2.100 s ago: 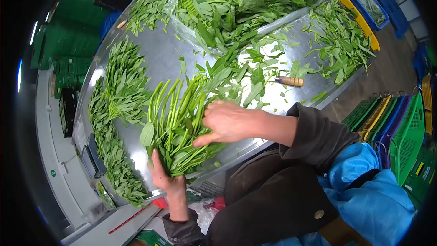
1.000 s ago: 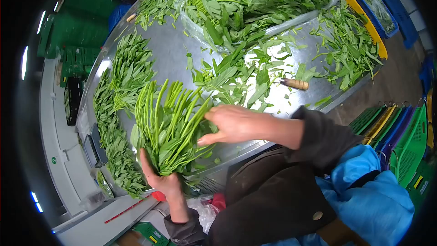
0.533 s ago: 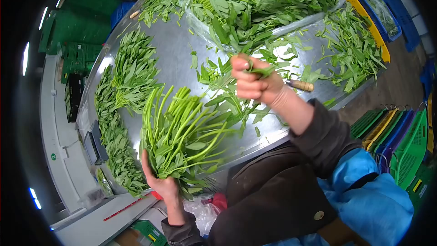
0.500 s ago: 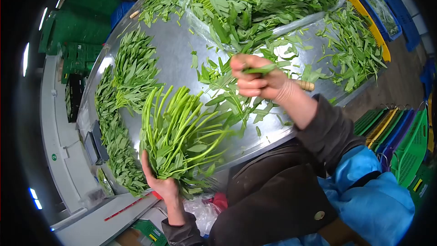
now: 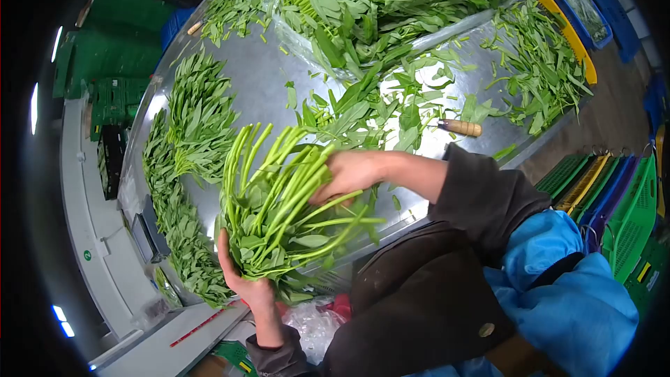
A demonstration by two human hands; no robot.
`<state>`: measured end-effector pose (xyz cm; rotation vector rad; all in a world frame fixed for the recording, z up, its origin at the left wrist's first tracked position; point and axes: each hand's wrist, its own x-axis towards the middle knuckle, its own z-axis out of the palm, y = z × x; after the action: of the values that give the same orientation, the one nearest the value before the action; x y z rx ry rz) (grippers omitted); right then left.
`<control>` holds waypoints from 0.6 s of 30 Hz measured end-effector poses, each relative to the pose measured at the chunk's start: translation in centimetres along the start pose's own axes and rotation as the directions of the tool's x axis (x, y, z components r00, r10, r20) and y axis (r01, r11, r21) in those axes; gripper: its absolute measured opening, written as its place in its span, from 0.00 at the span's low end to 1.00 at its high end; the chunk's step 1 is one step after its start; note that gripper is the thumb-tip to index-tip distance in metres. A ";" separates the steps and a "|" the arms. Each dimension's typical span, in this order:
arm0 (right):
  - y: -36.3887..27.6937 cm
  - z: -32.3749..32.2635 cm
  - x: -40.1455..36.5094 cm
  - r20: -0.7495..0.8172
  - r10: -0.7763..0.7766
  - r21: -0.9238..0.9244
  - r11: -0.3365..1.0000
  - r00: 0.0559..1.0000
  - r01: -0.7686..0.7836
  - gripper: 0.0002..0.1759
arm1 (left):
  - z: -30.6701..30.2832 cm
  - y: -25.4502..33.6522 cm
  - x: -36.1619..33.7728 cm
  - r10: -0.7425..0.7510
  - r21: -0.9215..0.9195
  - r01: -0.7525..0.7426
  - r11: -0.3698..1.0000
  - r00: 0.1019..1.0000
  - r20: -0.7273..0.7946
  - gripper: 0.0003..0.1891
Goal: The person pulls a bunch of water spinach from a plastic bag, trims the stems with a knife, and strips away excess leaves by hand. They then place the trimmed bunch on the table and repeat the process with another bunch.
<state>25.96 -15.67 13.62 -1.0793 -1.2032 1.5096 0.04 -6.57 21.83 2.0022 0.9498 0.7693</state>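
Note:
A thick bunch of water spinach [image 5: 279, 195] rests in my left hand [image 5: 251, 287], which cups its lower leafy part with the thumb standing up along the side. Its pale cut stems point up and fan out to the right. My right hand [image 5: 352, 173] reaches into the right side of the bunch and touches the stems. Its fingers are partly hidden behind them and blurred, so their grip does not show. To the left lie finished-looking bundles of the same greens [image 5: 202, 115], side by side on the metal table [image 5: 269, 91].
A large heap of water spinach [image 5: 398, 7] sits in clear plastic at the back. A wooden-handled knife [image 5: 460, 127] lies among loose leaves. More cut leaves [image 5: 541, 70] pile by a yellow crate [image 5: 562, 24]. Coloured crates [image 5: 621, 216] stand at right.
My right hand has moved down and left from above the table to the bunch; the leaf it held no longer shows in it. My left hand still holds the bunch.

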 end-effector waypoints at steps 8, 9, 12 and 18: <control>0.1 -4.0 -4.7 0.134 0.246 0.228 0.935 0.960 -0.271 0.12 | 0.4 0.3 -0.3 -0.164 0.000 0.165 0.986 0.978 0.126 0.38; -0.1 -4.9 -5.3 0.136 0.282 0.360 0.879 0.950 -0.313 0.12 | 0.3 0.5 -0.2 -0.189 -0.025 0.194 0.981 0.974 0.129 0.37; -0.7 -7.4 -7.5 -0.006 0.273 0.319 0.912 0.962 -0.257 0.10 | -0.9 0.2 0.2 -0.194 -0.018 0.197 0.980 0.974 0.121 0.36; 3.9 -10.2 -8.2 -0.293 0.102 -0.088 0.987 0.951 -0.132 0.25 | -4.5 -2.5 0.3 -0.281 -0.076 0.283 0.956 0.959 0.036 0.31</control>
<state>37.16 -22.01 9.05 -1.4108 -1.0394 1.3310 -4.09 -3.55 22.14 1.7534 1.1416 0.6125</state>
